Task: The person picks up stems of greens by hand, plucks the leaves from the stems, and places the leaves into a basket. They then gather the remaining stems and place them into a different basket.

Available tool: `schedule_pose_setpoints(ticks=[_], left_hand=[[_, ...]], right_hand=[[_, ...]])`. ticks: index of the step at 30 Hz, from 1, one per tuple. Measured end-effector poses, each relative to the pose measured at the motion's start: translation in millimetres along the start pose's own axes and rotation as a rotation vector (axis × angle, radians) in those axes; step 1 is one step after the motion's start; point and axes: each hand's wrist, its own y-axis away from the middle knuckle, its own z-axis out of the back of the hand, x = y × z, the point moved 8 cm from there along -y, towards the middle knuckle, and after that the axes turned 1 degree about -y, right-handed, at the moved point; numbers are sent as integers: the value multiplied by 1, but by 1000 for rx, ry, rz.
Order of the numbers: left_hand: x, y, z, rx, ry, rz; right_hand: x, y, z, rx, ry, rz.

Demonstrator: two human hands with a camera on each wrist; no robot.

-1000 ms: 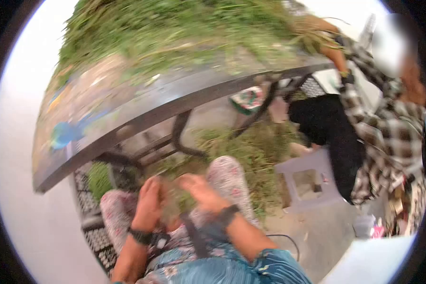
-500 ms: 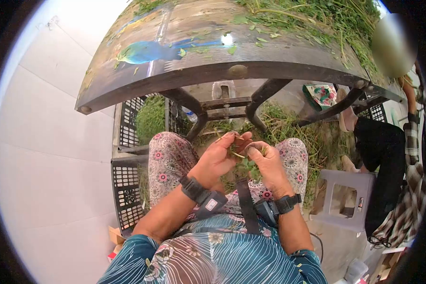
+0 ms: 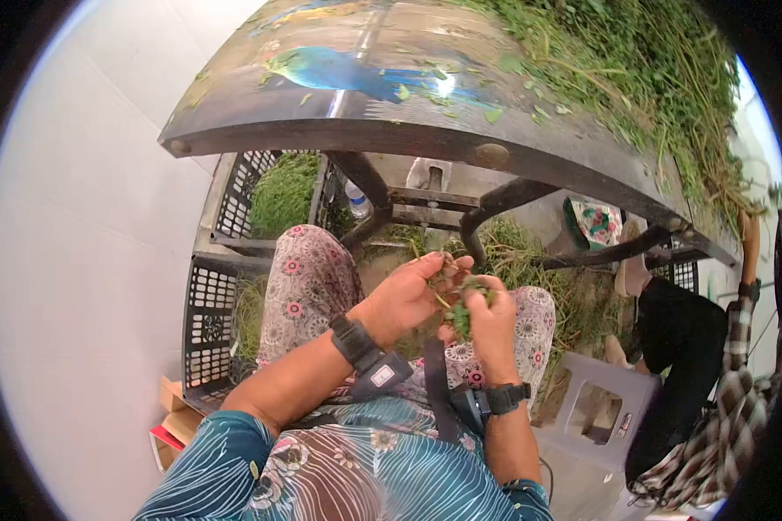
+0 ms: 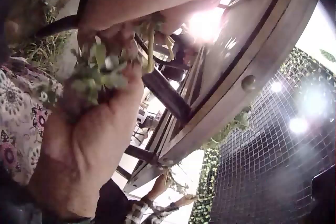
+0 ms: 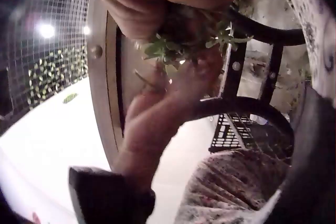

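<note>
Over the lap in the head view, both hands are together at a small bunch of leafy green stems (image 3: 459, 319). The left hand (image 3: 401, 297) holds the stems between thumb and fingers, and a pale stalk (image 4: 150, 50) sticks out by them in the left wrist view. Close beside it, the right hand (image 3: 493, 328) grips the leafy part, thumb on top. Small rounded leaves (image 5: 170, 50) show beneath the right hand in the right wrist view. Some fingertips are hidden behind the leaves and the other hand.
A wooden table (image 3: 391, 135) with a bird picture carries a heap of greens (image 3: 643, 69). Black crates (image 3: 210, 321) stand at the left, one holding greens (image 3: 285, 193). Loose stems (image 3: 513, 247) litter the floor. A grey stool (image 3: 604, 399) and a seated person's leg (image 3: 678, 365) are at right.
The hands came from apart and blurred to together at the leafy stems. Since half a second ago the right hand has closed further over the leaves. The head view has shifted.
</note>
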Motion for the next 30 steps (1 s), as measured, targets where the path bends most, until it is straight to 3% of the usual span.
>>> schedule_pose_setpoints(ticks=[5,11,16,18,21,30], left_hand=[[-2,4,-1,-20,-52,-29],[1,1,-14,12,-139,-48],[6,4,-22,80,-55,-30],[6,8,-23,5,-79,-18],[2,8,-19,-87,-142,-73],[9,4,-10,-223,-329,-93]], right_hand=[[-1,6,0,15,-188,-69],[-1,4,-17,110,20,-7],[-18,2,-23,128,-298,-58],[-18,6,-28,107,-503,-124],[-7,10,-32,239,-279,-86],[-1,8,-26,156,-150,-29]])
